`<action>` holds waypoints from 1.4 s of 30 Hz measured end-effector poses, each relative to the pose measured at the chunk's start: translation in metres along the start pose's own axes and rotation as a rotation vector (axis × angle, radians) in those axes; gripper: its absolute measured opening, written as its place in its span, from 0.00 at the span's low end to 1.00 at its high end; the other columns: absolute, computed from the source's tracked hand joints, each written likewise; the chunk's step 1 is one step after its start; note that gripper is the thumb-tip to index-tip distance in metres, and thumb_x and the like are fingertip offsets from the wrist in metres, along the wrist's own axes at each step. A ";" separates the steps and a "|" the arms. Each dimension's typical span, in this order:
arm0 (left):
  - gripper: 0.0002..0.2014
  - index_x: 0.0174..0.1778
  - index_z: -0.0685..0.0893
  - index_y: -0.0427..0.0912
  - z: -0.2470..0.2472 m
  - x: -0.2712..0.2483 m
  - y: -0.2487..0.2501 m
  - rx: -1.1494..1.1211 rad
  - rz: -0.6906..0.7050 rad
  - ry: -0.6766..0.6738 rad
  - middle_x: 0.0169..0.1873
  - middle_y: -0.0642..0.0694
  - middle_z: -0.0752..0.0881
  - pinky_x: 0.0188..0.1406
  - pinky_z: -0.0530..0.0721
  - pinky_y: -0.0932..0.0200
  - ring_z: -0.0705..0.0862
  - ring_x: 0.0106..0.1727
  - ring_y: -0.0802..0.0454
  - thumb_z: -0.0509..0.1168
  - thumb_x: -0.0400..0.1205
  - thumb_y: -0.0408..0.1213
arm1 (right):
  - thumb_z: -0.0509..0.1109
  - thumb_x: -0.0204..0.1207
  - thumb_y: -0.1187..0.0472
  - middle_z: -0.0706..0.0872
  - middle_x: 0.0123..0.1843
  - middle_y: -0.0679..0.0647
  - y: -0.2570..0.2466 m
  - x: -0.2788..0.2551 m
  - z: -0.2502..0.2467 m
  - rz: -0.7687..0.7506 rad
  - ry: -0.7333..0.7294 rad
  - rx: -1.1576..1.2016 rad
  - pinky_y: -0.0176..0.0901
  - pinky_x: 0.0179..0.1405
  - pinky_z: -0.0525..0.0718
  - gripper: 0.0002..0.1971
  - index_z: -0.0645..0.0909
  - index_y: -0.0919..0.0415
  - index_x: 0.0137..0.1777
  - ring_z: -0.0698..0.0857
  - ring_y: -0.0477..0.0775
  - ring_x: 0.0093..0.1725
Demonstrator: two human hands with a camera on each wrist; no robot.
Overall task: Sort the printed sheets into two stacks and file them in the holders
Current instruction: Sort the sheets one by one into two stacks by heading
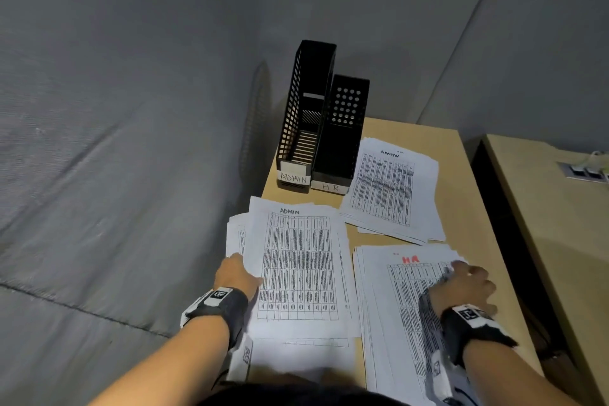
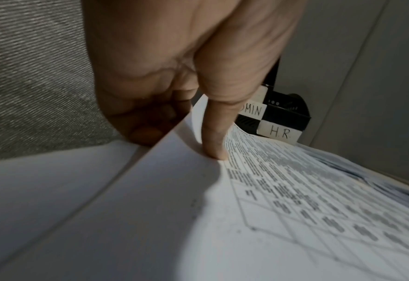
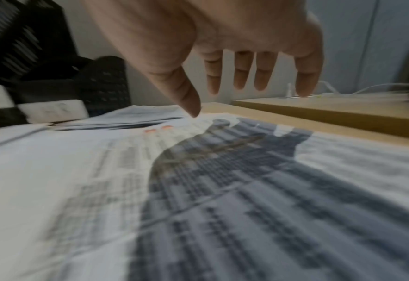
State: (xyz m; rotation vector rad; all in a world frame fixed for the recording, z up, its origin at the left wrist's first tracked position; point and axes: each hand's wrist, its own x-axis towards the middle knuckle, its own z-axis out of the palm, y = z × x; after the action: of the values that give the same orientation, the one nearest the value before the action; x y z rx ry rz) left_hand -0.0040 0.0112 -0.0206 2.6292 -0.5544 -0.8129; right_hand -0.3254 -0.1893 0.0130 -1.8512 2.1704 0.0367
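Note:
Two black holders stand at the table's back left, labelled ADMIN [image 1: 306, 115] and HR [image 1: 342, 135]. Beside them lies a stack with an ADMIN sheet on top [image 1: 392, 188]. At the front left is a loose pile whose top sheet reads ADMIN [image 1: 296, 267]. My left hand [image 1: 237, 273] pinches that sheet's left edge. The thumb [image 2: 215, 144] presses on top of it and curled fingers [image 2: 145, 129] sit beneath. At the front right is the HR stack [image 1: 405, 306]. My right hand [image 1: 464, 283] hovers just over it, fingers [image 3: 261, 76] straight and spread, holding nothing.
The sheets lie on a light wooden table [image 1: 468, 208]. Grey fabric partitions [image 1: 115, 142] close in the left and back. A dark gap [image 1: 504, 224] separates the table from a second desk [image 1: 560, 241] with a socket panel and white cable [image 1: 583, 171].

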 end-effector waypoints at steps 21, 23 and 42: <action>0.11 0.44 0.81 0.28 -0.005 -0.015 -0.038 -1.019 0.118 -0.274 0.43 0.37 0.91 0.46 0.88 0.60 0.88 0.45 0.46 0.75 0.70 0.20 | 0.75 0.67 0.79 0.89 0.53 0.59 -0.092 -0.062 0.030 -0.145 -0.545 1.033 0.47 0.57 0.82 0.18 0.84 0.66 0.57 0.86 0.57 0.50; 0.08 0.34 0.82 0.40 -0.009 -0.018 -0.032 -0.986 0.143 -0.267 0.30 0.49 0.86 0.36 0.79 0.70 0.83 0.31 0.56 0.73 0.77 0.33 | 0.73 0.68 0.82 0.88 0.52 0.59 -0.087 -0.062 0.029 -0.132 -0.582 1.050 0.46 0.55 0.82 0.19 0.83 0.66 0.56 0.86 0.55 0.48; 0.10 0.53 0.81 0.21 -0.019 -0.015 -0.008 -1.209 0.049 -0.235 0.44 0.33 0.90 0.41 0.90 0.54 0.90 0.39 0.45 0.67 0.79 0.25 | 0.69 0.64 0.89 0.86 0.45 0.67 -0.071 -0.062 0.037 -0.060 -0.783 1.212 0.40 0.33 0.89 0.16 0.77 0.73 0.46 0.89 0.59 0.37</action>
State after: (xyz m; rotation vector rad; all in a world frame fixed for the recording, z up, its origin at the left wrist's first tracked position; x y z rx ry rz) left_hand -0.0019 0.0290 -0.0026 1.4196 -0.0834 -1.0054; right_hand -0.2409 -0.1349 0.0036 -0.9194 1.1054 -0.4000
